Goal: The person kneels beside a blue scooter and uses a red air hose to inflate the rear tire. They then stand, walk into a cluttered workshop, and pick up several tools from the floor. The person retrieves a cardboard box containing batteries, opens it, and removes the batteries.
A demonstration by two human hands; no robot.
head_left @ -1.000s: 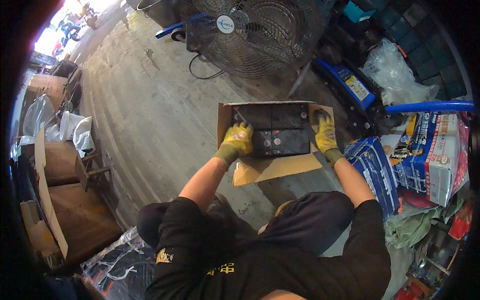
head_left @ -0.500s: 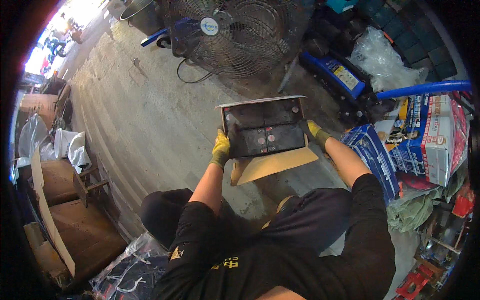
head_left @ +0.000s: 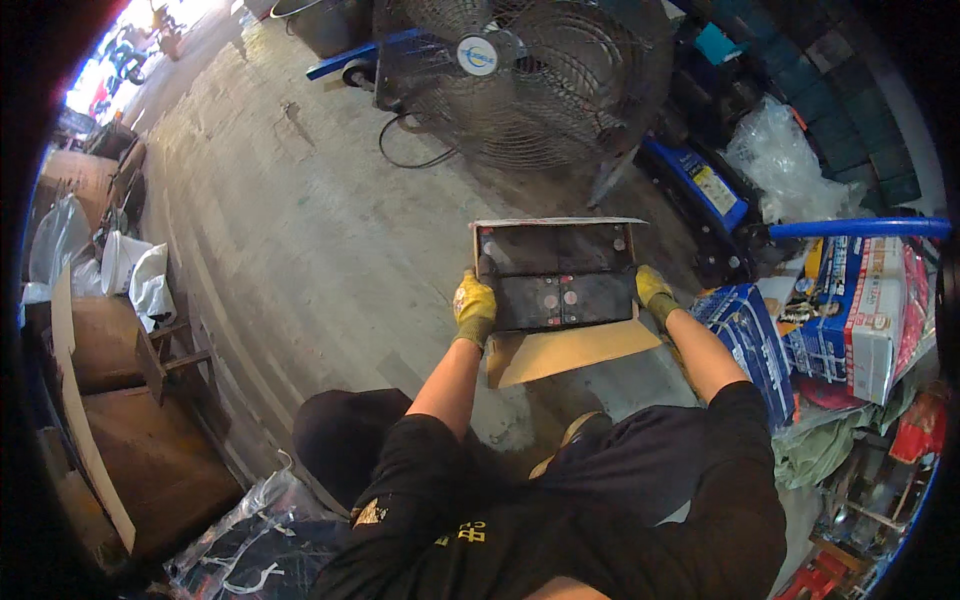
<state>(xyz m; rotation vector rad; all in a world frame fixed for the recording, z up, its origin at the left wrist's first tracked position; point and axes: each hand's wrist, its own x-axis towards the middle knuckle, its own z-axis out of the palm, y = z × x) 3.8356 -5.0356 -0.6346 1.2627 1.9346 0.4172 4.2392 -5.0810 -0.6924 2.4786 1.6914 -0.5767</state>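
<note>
An open cardboard box (head_left: pixel 575 353) is held in front of me, its near flap folded out toward me and its far flap raised. Several black block-shaped batteries (head_left: pixel 525 300) with small red marks fill it, packed side by side in two rows. My left hand (head_left: pixel 474 305), in a yellow work glove with a darker cuff, grips the box's left wall. At the opposite wall is my right hand (head_left: pixel 655 290) in a matching glove, its fingers closed on the edge. The undersides of both hands are hidden.
A large floor fan (head_left: pixel 520 85) stands beyond the box, its black cable (head_left: pixel 415 163) on the concrete. To the right are a blue floor jack (head_left: pixel 705 185), a blue handle bar (head_left: pixel 860 228) and printed cartons (head_left: pixel 840 320). Brown cardboard boxes (head_left: pixel 150 440) sit at left.
The whole view has shifted, so fan, cartons and box all appear farther right. Both hands keep their hold on the box, which looks otherwise unchanged.
</note>
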